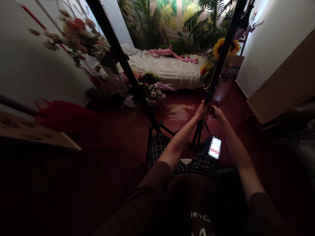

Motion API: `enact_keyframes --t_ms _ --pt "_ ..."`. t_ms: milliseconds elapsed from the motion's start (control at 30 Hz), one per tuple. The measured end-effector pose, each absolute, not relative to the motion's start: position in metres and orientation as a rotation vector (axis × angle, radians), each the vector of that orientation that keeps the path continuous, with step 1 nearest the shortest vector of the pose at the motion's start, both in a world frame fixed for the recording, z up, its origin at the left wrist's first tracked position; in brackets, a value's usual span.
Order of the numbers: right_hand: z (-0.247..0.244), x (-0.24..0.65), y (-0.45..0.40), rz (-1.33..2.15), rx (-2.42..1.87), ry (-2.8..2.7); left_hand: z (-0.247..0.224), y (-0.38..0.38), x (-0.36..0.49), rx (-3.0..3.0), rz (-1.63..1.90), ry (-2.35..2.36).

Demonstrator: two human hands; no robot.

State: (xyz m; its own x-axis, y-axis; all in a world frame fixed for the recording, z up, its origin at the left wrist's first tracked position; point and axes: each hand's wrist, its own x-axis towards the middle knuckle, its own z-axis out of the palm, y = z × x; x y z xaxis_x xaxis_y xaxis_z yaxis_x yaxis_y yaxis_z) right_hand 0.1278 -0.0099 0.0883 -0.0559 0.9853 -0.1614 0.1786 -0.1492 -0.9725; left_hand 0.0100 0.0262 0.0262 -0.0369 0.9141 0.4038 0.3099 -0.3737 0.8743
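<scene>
A black stand [222, 49] rises in front of me on the right, its tripod legs [199, 132] spread on the floor. My left hand [202, 110] is wrapped round its pole, low down. On the right side of the same pole, my right hand [217, 113] is closed with the fingertips at a small dark knob [211, 110]. The dim light hides exactly how the fingers sit on it. A lit phone [215, 147] rests on my right thigh, over checked trousers [201, 160].
A second black stand [118, 49] leans across my left. Beyond lies a bed with a pale cover [167, 70] and a pink plush toy [162, 52]. Flowers [78, 32] and sunflowers [219, 48] flank it. A red bag [64, 114] is at left; a wooden board [283, 78] stands right.
</scene>
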Motion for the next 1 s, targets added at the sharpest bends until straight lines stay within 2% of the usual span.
enact_keyframes --t_ms 167,300,567,700,867,933,1000 --pt "0.089 0.132 -0.027 1.373 -1.444 -1.103 0.02 0.017 0.009 1.79 1.418 1.322" --pt "0.087 0.137 -0.041 1.419 -1.429 -1.135 0.013 0.006 0.013 1.809 1.444 1.438" --pt "0.075 0.148 -0.057 1.612 -1.217 -1.079 0.01 -0.008 0.019 1.772 1.533 1.528" --pt "0.068 0.143 -0.059 1.531 -1.173 -1.082 0.014 -0.013 0.022 1.75 1.642 1.413" --pt "0.061 0.15 -0.056 1.381 -1.158 -1.342 0.017 -0.014 0.026 1.673 1.727 1.302" --pt "0.059 0.158 -0.052 1.224 -1.198 -1.513 0.017 -0.013 0.026 1.681 1.715 1.278" --pt "0.058 0.165 -0.049 0.916 -1.269 -1.708 0.017 -0.011 0.025 1.693 1.704 1.265"
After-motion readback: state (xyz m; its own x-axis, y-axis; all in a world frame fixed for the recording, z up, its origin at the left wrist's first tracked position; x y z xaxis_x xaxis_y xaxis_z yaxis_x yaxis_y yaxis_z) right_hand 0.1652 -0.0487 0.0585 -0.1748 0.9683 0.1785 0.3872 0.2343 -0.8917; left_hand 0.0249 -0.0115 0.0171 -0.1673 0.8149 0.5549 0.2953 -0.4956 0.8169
